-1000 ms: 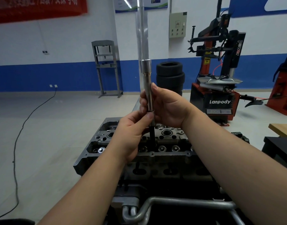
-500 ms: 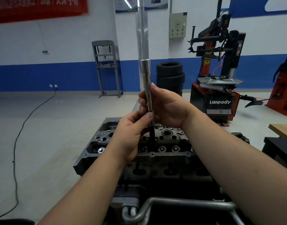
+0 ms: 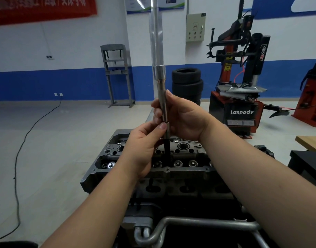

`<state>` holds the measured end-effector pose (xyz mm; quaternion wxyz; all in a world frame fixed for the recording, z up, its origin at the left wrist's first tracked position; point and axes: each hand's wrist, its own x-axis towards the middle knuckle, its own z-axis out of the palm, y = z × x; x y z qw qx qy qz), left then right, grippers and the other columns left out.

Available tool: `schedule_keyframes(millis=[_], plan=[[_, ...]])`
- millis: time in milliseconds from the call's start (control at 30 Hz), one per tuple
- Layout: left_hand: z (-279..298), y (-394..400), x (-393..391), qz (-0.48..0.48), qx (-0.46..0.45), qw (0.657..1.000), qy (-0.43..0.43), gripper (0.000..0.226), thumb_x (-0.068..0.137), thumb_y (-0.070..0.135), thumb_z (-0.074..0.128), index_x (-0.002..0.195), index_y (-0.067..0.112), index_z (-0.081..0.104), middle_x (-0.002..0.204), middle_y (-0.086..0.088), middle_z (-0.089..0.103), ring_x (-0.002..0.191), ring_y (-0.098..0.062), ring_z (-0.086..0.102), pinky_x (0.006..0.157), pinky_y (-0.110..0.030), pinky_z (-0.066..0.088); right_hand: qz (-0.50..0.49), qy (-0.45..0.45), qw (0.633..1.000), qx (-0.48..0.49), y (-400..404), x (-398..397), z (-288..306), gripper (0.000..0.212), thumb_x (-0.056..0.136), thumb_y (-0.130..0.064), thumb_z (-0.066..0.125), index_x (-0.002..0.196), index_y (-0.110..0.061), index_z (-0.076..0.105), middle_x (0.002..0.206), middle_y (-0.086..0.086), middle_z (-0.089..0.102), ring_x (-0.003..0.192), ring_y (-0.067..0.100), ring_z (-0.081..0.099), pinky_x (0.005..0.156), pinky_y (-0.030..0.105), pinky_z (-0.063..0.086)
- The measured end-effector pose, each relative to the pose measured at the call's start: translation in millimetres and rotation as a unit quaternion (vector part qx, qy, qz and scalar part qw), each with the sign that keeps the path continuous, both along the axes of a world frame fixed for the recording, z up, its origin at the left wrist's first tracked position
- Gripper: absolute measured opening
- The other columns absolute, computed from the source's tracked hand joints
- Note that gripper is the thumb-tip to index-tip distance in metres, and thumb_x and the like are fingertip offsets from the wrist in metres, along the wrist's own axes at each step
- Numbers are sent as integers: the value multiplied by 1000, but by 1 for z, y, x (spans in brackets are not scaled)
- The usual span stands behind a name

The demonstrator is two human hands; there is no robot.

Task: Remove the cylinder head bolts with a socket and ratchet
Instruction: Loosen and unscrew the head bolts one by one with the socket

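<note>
Right hand (image 3: 182, 117) wrapped around upright chrome extension bar (image 3: 162, 102), left hand (image 3: 143, 145) pinching its lower end just below, dark socket (image 3: 167, 149) reaching down into cylinder head (image 3: 180, 154) near centre, tyre stack (image 3: 186, 83) far behind, tyre changer (image 3: 241, 86) far right

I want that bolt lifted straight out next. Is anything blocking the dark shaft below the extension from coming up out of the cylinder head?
Nothing visible blocks it. The dark shaft rises upright from the cylinder head into the extension bar, which the left hand and right hand grip. Only open air lies around it.
</note>
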<state>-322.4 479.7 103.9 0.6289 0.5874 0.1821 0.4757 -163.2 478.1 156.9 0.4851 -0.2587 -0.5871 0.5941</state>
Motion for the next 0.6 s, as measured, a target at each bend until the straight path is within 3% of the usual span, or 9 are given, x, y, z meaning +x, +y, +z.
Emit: schedule_keyframes(millis=[67, 167, 333, 433, 600], plan=[[0, 0, 2, 22, 6, 1000, 3, 14, 79, 31, 73, 89, 28, 82, 95, -3, 79, 92, -15, 75, 82, -28, 57, -1, -3, 1000, 15, -1, -2, -1, 39, 89, -48, 59, 108, -14, 62, 78, -2, 63, 77, 15, 61, 75, 34, 38], [-1, 1, 3, 42, -2, 999, -1, 20, 71, 32, 79, 88, 21, 79, 94, -6, 78, 91, -19, 74, 88, -37, 55, 10, 2, 999, 31, -1, -4, 0, 46, 76, -45, 80, 99, -14, 53, 75, -1, 63, 75, 17, 61, 76, 35, 41], [2, 0, -2, -14, -18, 1000, -11, 13, 88, 30, 71, 92, 27, 83, 98, -6, 79, 93, -16, 75, 75, -23, 57, 0, -5, 1000, 16, -1, -4, 0, 30, 88, -46, 60, 94, -17, 65, 80, -2, 64, 76, 16, 58, 72, 33, 38], [2, 0, -3, -14, -21, 1000, -5, 19, 88, 29, 65, 93, 29, 83, 98, -5, 79, 95, -16, 75, 76, -23, 58, -4, -5, 1000, 1, -1, -2, 0, 38, 98, -46, 46, 98, -18, 71, 85, -2, 64, 80, 14, 61, 74, 31, 44], [-1, 0, 1, 31, 1, 999, -12, 19, 68, 38, 83, 85, 30, 82, 93, -5, 79, 90, -18, 76, 78, -25, 58, 18, 17, 999, 20, -2, -3, 0, 35, 87, -42, 64, 107, -15, 57, 81, -1, 62, 78, 17, 62, 72, 31, 48]])
